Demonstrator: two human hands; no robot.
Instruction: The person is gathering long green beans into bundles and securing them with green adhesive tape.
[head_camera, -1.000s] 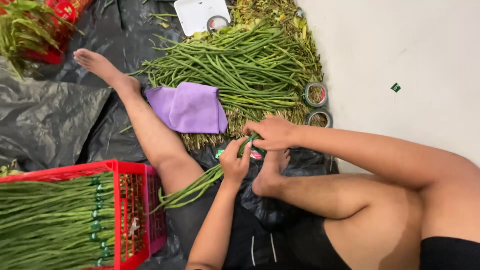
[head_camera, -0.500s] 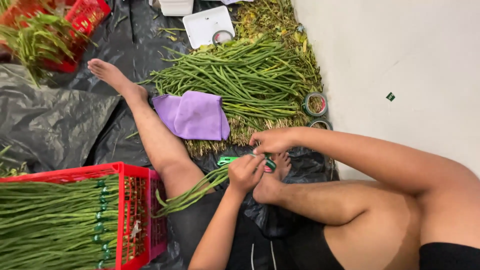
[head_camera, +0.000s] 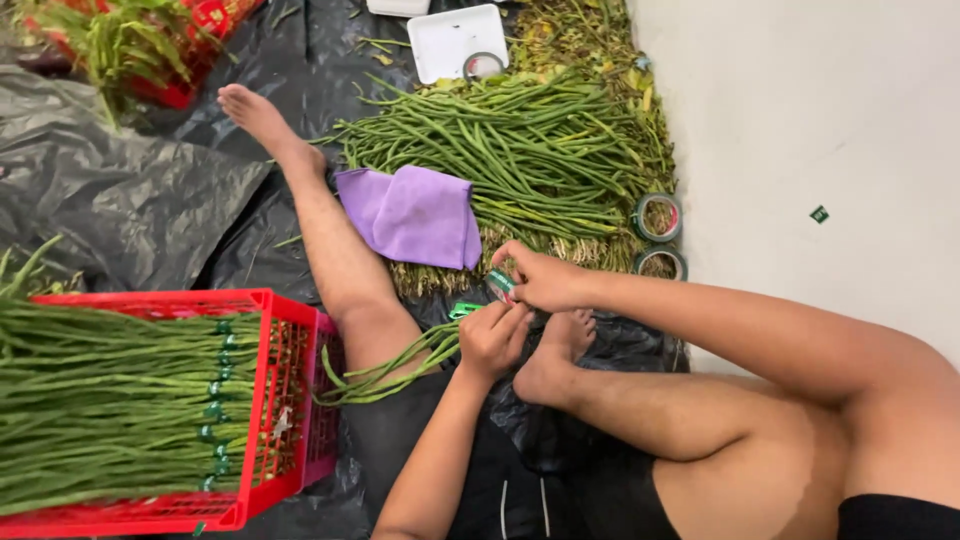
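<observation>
Even, soft light falls from above; the pale floor (head_camera: 800, 120) reads bright, almost washed out; the black plastic sheet (head_camera: 130, 210) carries dull grey sheen on its creases; shadows stay faint and short; focus is fair centrally, with slight softness and stretch toward the edges.

A purple cloth (head_camera: 410, 213) lies just up and left of the hands, resting against a broad heap of loose green long beans (head_camera: 510, 150) beyond them. Two rolls of green tape (head_camera: 657, 217) sit to the right of the hands at the heap's edge. Farther up is a white tray (head_camera: 450, 40). Well to the left, a red crate (head_camera: 262, 400) holds tied bean bundles. Black plastic sheeting (head_camera: 120, 210) covers the floor on the left, and pale bare floor (head_camera: 800, 120) on the right.
</observation>
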